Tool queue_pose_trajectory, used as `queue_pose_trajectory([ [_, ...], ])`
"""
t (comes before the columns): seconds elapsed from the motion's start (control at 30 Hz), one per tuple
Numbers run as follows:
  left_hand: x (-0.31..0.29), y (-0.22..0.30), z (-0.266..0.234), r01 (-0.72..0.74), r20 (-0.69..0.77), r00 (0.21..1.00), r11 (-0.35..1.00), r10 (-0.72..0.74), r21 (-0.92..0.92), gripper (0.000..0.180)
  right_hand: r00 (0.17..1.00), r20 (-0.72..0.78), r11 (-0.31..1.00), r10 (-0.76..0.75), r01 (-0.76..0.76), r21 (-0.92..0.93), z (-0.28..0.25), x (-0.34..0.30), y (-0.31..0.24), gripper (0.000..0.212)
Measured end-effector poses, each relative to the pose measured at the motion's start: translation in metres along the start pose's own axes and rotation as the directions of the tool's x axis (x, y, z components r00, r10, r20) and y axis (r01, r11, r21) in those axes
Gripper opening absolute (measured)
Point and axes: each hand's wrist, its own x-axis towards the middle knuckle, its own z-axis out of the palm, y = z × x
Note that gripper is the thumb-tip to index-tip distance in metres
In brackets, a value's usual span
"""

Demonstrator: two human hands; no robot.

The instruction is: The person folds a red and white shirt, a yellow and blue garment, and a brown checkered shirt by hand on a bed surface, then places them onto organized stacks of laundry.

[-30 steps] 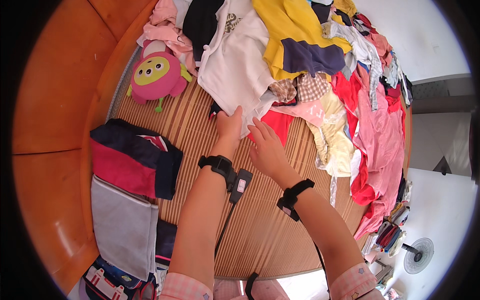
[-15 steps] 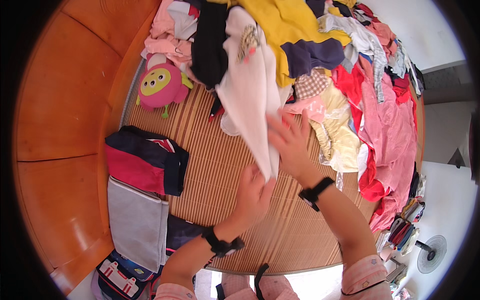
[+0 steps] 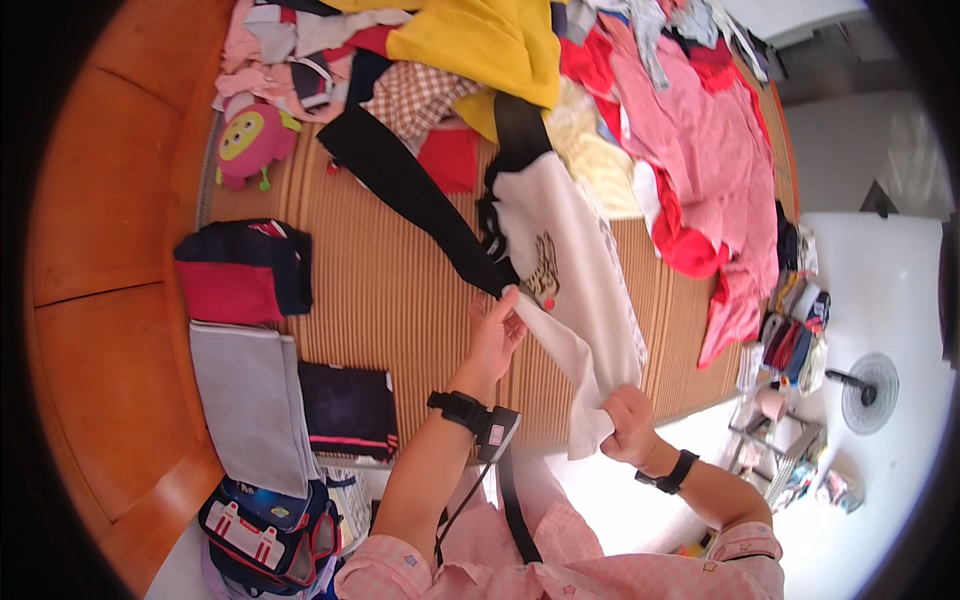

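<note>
A white long-sleeved top (image 3: 580,255) with black sleeves and an animal motif lies stretched out over the bamboo mat (image 3: 380,320). My left hand (image 3: 492,335) pinches its white edge, close to where one black sleeve runs off to the upper left. At the near end, my right hand (image 3: 630,425) is closed around the bottom of the white body, and a loose flap of the fabric hangs beside the fingers. The far end of the top reaches up to a yellow garment (image 3: 475,50) in the clothes pile.
Along the left lie a folded navy-and-red garment (image 3: 232,285), a folded grey cloth (image 3: 245,400) and a folded dark garment (image 3: 345,410). A pink plush toy (image 3: 250,145) sits behind them. Pink clothing (image 3: 690,150) is heaped at the right; an orange wooden panel (image 3: 110,200) borders the left.
The white top has been pulled nearer, out of the pile, and spread, so its black sleeves and motif now show. My hands have moved apart, the right one down and rightward. The view has shifted.
</note>
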Motion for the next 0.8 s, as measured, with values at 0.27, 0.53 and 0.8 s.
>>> queue_pose_trajectory([
  [0.27,-0.057,-0.155,-0.123,0.059,-0.148,0.986,0.680,0.073,0.731,0.013,0.738,0.431,0.854,0.520,-0.456,-0.249,0.052,-0.216,-0.001,0.021],
  [0.53,-0.154,-0.126,-0.202,0.113,-0.157,0.913,0.135,0.377,0.984,0.022,0.863,0.318,0.909,0.392,-0.418,0.013,0.089,-0.119,0.072,0.016],
  [0.8,-0.064,-0.133,-0.079,-0.351,0.438,0.886,-0.397,0.151,0.848,0.045,1.000,0.017,0.901,0.020,-0.010,-0.433,0.132,0.009,0.152,0.035],
])
